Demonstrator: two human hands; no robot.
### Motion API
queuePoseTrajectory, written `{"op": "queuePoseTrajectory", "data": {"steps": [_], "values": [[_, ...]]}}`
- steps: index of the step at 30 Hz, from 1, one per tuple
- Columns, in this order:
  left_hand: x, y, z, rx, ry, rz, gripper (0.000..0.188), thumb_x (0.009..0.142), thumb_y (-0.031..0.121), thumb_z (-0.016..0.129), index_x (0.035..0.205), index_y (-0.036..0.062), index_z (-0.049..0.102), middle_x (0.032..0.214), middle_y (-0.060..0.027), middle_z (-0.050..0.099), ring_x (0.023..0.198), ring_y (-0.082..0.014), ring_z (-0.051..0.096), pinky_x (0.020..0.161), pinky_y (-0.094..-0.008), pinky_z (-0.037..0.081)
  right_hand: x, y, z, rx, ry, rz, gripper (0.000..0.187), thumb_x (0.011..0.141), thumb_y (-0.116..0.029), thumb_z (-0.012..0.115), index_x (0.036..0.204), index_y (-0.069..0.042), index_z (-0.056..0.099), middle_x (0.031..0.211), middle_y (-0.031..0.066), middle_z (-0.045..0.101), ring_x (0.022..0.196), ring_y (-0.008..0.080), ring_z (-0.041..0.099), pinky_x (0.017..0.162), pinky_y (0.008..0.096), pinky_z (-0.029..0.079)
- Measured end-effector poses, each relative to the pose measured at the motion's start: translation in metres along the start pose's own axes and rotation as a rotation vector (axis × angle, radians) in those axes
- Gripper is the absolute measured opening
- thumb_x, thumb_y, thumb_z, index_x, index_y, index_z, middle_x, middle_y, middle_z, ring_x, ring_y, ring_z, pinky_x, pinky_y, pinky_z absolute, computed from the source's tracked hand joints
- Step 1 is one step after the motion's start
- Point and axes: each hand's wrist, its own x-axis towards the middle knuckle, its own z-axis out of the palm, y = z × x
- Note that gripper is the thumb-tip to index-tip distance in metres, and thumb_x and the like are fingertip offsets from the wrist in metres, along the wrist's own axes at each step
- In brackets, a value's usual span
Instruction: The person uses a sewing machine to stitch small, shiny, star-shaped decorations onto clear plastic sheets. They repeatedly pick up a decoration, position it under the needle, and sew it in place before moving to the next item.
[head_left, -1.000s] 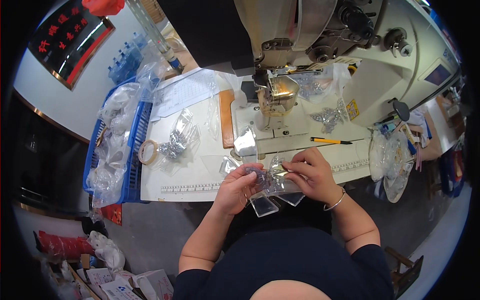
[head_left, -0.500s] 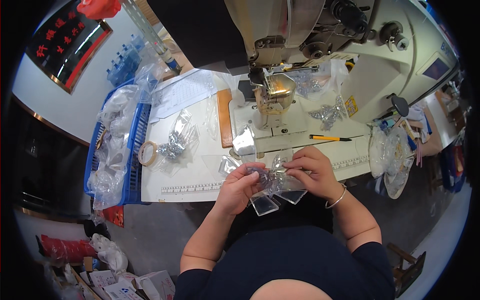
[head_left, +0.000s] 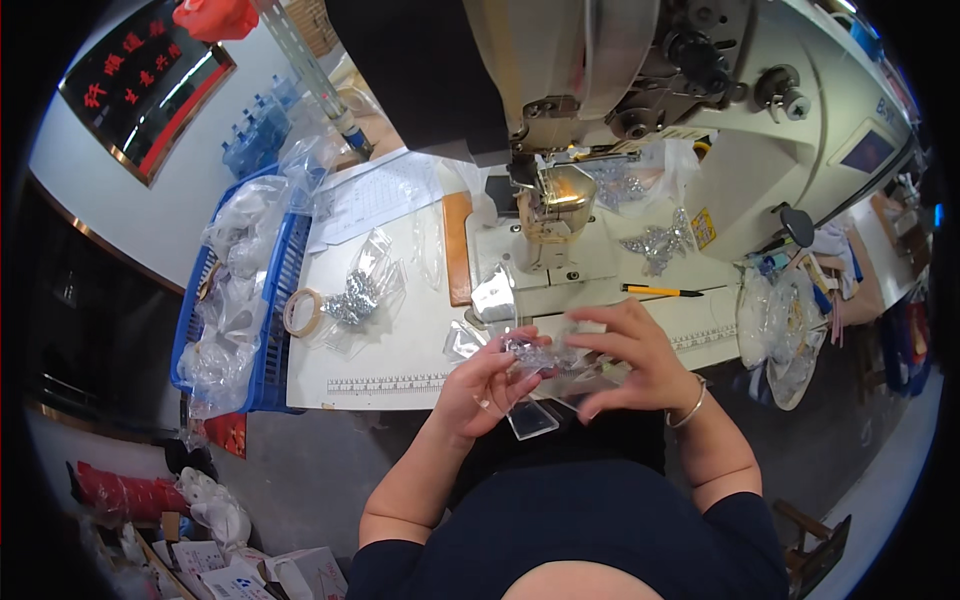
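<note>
A clear plastic bow-shaped piece with silver glitter [head_left: 543, 356] is up in front of me, above the table's front edge. My left hand [head_left: 476, 392] pinches its left side, the fingers partly behind the plastic. One transparent flap [head_left: 533, 420] of it hangs below that hand. Thumb and fingers of my right hand [head_left: 645, 362] are spread beside the piece's right side; whether the fingertips touch the plastic cannot be made out. Behind the piece stands the sewing machine [head_left: 555, 215], and clear plastic sheeting [head_left: 493, 297] lies before its needle area.
Another glittery bow [head_left: 352, 298] lies left near a tape roll [head_left: 302, 312]; a third [head_left: 660, 243] rests right of the needle. A yellow pencil [head_left: 662, 291] is by a printed ruler strip [head_left: 385, 384]. A blue basket [head_left: 270, 340] of plastic bags borders the table's left side.
My right hand has let go of the piece's right side and spread its fingers. The piece has turned in my left hand, whose fingers have shifted. The view has moved slightly.
</note>
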Motion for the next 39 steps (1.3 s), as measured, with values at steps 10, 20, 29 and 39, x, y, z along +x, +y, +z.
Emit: {"op": "queuePoseTrajectory", "data": {"steps": [10, 20, 29, 39], "values": [[0.016, -0.023, 0.008, 0.345, -0.186, 0.397, 0.05, 0.086, 0.03, 0.058, 0.125, 0.0021, 0.044, 0.128, -0.0096, 0.047, 0.121, -0.0213, 0.042, 0.097, -0.036, 0.035, 0.017, 0.01, 0.02, 0.996, 0.07, 0.802, 0.016, 0.077, -0.015, 0.071, 0.085, -0.003, 0.064, 0.067, -0.0039, 0.054, 0.056, 0.0043, 0.045, 0.052, 0.0196, 0.037], [0.03, -0.027, 0.022, 0.147, 0.201, 0.471, 0.034, 0.092, 0.005, 0.044, 0.126, 0.0057, 0.045, 0.122, -0.0119, 0.052, 0.108, -0.0211, 0.055, 0.089, -0.0365, 0.048, 0.007, 0.014, 0.027, 1.004, 0.192, 0.785, 0.02, 0.082, -0.012, 0.065, 0.097, 0.001, 0.063, 0.077, 0.0047, 0.064, 0.055, 0.0043, 0.048, 0.05, 0.0171, 0.037], [0.03, -0.011, 0.021, 0.254, 0.112, 0.513, 0.041, 0.084, -0.006, 0.052, 0.123, 0.0073, 0.048, 0.117, -0.0124, 0.055, 0.104, -0.0237, 0.057, 0.084, -0.0377, 0.052, 0.011, 0.017, 0.027, 1.047, 0.193, 0.711, 0.019, 0.085, -0.013, 0.061, 0.098, 0.0, 0.061, 0.084, 0.0051, 0.065, 0.056, 0.0029, 0.043, 0.051, 0.0169, 0.034], [0.014, 0.02, 0.023, 1.9, -0.05, 1.715, 0.043, 0.058, -0.014, 0.066, 0.087, 0.0169, 0.07, 0.096, -0.0046, 0.046, 0.09, -0.0226, 0.054, 0.081, -0.0356, 0.055, -0.001, 0.011, -0.012, 0.241, 0.579, 0.183, 0.026, 0.087, -0.011, 0.053, 0.109, 0.0, 0.059, 0.096, 0.0044, 0.057, 0.073, 0.006, 0.048, 0.063, 0.0178, 0.038]]}}
